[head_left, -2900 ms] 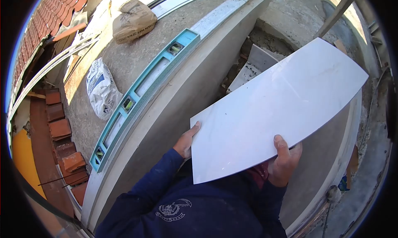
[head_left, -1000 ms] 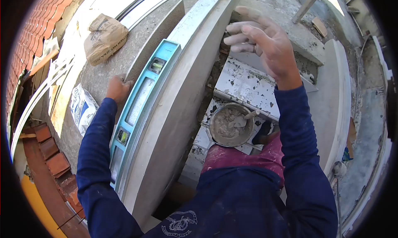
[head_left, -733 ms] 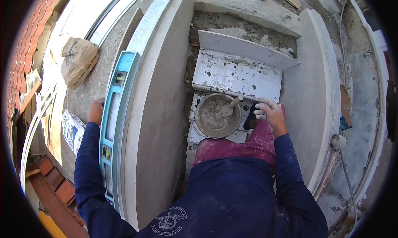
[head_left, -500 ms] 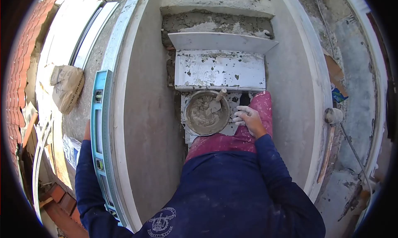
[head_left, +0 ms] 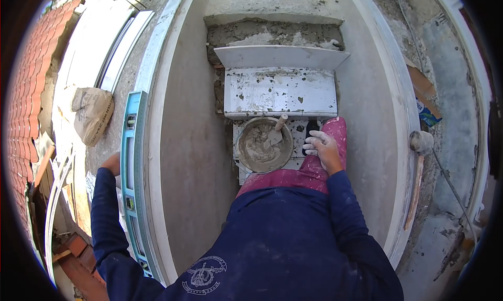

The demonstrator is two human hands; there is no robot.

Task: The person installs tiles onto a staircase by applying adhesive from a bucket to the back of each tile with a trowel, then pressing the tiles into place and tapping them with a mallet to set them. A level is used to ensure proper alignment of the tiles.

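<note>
- The right hand (head_left: 325,150) lies flat and open, palm down, fingers spread and pointing left; it rests on the pink trouser knee (head_left: 325,159) and grips nothing.
- The mortar bucket (head_left: 264,145) stands just left of those fingertips, near but not touching them, on the mortar-spattered lower step (head_left: 298,130).
- A trowel (head_left: 276,132) sits in the bucket. Its wooden handle leans out over the far right rim, up and to the right, so the handle end lies slightly ahead of the right hand and to its left.
- The right hand is by far the nearer one to bucket and trowel.
- The left hand (head_left: 111,163) is well apart, beyond the grey side wall (head_left: 194,144). It sits on the outer ledge beside the long turquoise spirit level (head_left: 134,180), seemingly touching its outer edge; whether its fingers are curled or open cannot be told.
- The level's long axis runs along the top edge of the wall, away from the person.
- Beyond the bucket, a white tile (head_left: 280,56) lies across the next step, its long axis running left to right.
- A tied sack (head_left: 92,114) lies on the ledge beyond the left hand.
</note>
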